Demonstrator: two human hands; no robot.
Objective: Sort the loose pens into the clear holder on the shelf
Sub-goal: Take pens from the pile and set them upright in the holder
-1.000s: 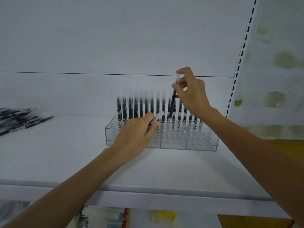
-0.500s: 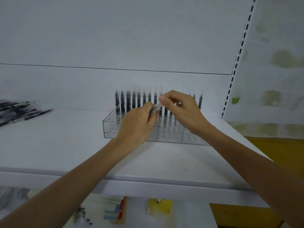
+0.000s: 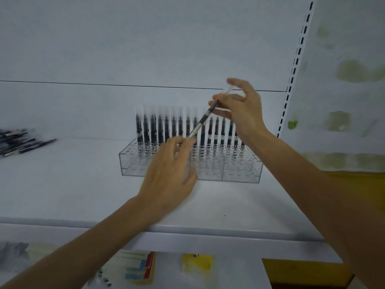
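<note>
A clear holder (image 3: 135, 167) with many holes stands on the white shelf (image 3: 62, 184). A row of black pens (image 3: 166, 128) stands upright along its back. My right hand (image 3: 243, 109) is above the holder's right half, shut on the upper end of a black pen with a clear cap (image 3: 205, 117). That pen slants down to the left, over the row. My left hand (image 3: 168, 170) hovers in front of the holder's middle with fingers loosely apart, its fingertips at the pen's lower end. Loose black pens (image 3: 18, 142) lie in a pile at the far left.
A slotted metal upright (image 3: 295, 59) bounds the shelf on the right, with a stained wall beyond it. The shelf's front lip (image 3: 208, 232) runs across below my arms. On the lower level lie a yellow packet (image 3: 196, 263) and blurred stationery packs (image 3: 141, 268).
The right hand set one pen into the holder, came down to the left hand, took the pen held there and lifted it up to the right. The left hand's fingers have loosened.
</note>
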